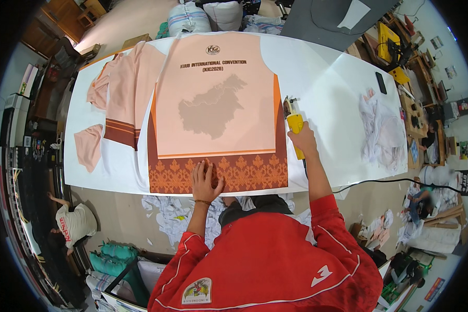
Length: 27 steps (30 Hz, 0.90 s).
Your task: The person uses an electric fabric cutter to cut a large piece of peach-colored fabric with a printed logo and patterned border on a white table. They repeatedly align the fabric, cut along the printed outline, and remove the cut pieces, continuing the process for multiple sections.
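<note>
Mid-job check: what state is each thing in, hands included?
Cutter: held beside panel; running or not, cannot tell
Right hand: closed round cutter
Panel: spread flat
Left hand: open, fingers spread, on panel's patterned hem
Peach pieces: overlapping, rumpled in places
White scraps: crumpled
Phone: lying flat
Cord: uncoiled

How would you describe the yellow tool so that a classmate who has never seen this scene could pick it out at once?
Start at the large white table and find the peach fabric panel near its middle. Just past the panel's right edge, the right hand grips the yellow tool. Its yellow body and metal head set it apart from the flat fabric beside it.
</note>
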Each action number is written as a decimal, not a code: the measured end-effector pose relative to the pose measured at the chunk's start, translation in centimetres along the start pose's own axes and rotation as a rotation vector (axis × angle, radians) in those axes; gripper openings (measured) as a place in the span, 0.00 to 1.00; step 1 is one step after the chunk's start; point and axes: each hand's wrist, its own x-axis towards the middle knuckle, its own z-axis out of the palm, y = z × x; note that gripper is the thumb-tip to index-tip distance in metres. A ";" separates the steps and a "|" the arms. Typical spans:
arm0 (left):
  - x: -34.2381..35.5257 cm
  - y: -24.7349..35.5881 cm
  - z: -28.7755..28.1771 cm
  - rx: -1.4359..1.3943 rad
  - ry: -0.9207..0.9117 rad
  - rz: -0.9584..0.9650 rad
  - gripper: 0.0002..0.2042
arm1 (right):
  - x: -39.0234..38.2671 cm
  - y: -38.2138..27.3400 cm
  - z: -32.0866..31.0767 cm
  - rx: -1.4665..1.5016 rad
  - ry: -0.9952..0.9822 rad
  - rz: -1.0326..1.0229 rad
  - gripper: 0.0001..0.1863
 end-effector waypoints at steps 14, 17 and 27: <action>0.2 0.5 -0.3 0.050 -0.008 -0.046 0.35 | 13.6 -6.5 -1.6 0.009 0.045 -0.054 0.42; 0.1 0.3 -0.2 0.044 -0.011 -0.049 0.35 | 16.3 -8.0 -2.5 0.007 0.015 -0.072 0.42; 0.7 0.7 -0.2 0.052 -0.030 -0.073 0.11 | 20.9 -5.4 -2.4 0.100 0.115 -0.172 0.38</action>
